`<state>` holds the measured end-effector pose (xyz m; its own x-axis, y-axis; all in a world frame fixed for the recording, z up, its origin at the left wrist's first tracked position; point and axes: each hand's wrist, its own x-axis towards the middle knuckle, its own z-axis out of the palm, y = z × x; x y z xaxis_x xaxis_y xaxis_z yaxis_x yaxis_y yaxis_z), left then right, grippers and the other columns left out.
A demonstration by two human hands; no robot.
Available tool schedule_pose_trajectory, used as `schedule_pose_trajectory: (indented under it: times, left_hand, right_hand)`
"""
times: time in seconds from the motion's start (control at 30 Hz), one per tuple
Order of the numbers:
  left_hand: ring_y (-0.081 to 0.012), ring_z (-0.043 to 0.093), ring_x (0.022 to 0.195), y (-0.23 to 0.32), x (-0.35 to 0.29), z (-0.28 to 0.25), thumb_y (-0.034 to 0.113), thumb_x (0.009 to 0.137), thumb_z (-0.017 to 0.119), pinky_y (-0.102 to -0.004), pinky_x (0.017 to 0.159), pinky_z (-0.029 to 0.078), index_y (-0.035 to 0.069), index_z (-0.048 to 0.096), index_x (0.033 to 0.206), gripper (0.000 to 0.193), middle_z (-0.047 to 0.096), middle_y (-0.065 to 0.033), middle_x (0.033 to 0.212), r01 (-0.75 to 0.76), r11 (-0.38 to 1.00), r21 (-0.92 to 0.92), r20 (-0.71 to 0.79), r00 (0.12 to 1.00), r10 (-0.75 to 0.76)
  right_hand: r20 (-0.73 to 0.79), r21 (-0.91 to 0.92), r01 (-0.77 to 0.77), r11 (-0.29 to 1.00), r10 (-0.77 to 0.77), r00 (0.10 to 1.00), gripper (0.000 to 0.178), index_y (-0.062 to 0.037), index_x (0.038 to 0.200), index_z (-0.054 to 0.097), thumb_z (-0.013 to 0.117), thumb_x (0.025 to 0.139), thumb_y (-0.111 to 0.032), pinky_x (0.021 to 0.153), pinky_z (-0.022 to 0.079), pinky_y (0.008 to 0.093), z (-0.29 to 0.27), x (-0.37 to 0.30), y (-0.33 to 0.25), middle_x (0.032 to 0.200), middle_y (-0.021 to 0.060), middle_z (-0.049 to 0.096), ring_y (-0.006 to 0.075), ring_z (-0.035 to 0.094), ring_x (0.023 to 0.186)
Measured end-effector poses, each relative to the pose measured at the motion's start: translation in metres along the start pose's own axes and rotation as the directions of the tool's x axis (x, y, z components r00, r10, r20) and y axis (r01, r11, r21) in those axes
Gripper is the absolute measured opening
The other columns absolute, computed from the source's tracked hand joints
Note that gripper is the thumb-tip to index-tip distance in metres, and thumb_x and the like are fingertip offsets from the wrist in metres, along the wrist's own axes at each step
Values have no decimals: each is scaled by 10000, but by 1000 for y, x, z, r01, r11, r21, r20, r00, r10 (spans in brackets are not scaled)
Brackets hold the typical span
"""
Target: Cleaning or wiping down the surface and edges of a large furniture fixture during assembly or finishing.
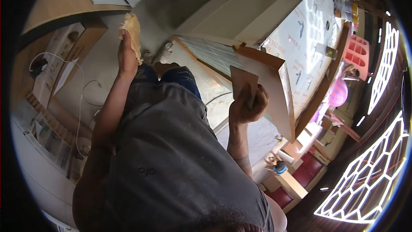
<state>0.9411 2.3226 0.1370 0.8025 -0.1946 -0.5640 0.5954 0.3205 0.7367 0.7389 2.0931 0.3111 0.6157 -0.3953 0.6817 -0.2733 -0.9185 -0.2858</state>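
One grey floor (151, 19) spread widest, showing as an open strip between the table (300, 45) on the right and the cabinet (81, 45) on the left. Printed film covered the table's top, and brown trim ran along its right edge. Near the table's lower left corner, a white-faced panel (274, 96) with brown edging stood at a slant, narrowing the room on that side. A narrower striped board (210, 53) lay left of that panel, its long edge running diagonally. Beyond the table's right edge stood a pinkish-red rack (357, 56).

The left hand (127, 60) was well left of the table, with floor around it, gripping a rumpled pale-yellow pad (134, 34); the thumb lay along it. The right hand (253, 105), near the table's lower left corner, was closed on a small brown card (241, 79). Whether the card touched the white-faced panel could not be told.
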Motion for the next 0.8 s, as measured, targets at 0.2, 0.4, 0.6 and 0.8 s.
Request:
schedule_pose_trajectory:
  times: [0.2,0.4,0.6,0.8]
  left_hand:
    - [-271,365,1445,26,33,49,565,1075,319,-400,1177,289,43,253,1576,727,365,-134,1573,-32,998,54,176,984,22]
    - [-262,420,1397,58,67,92,567,1083,262,-382,1135,347,5,296,1555,735,402,-164,1536,24,988,154,275,959,-66]
    - [-261,427,1390,81,95,95,547,1089,268,-379,1153,331,15,297,1550,704,423,-143,1522,7,933,360,405,900,-163]
    - [-257,412,1406,88,109,105,537,1092,268,-379,1165,319,6,290,1552,702,417,-140,1529,91,932,350,474,841,-260]
  right_hand:
    - [-56,235,-368,899,391,919,334,66,1037,590,569,1041,-268,755,554,336,31,-39,10,997,188,695,214,667,893]
    - [-111,638,-525,564,741,662,450,68,1109,610,580,1043,-376,861,536,334,62,-41,-1,1068,130,680,174,632,1002]
    - [-156,717,-536,447,851,501,481,-43,1211,539,510,1048,-495,977,517,417,50,2,-45,1201,90,586,198,574,1121]
    - [-180,633,-622,461,869,461,410,-11,935,562,563,1050,-405,766,487,269,69,-28,-50,894,7,597,79,526,837]
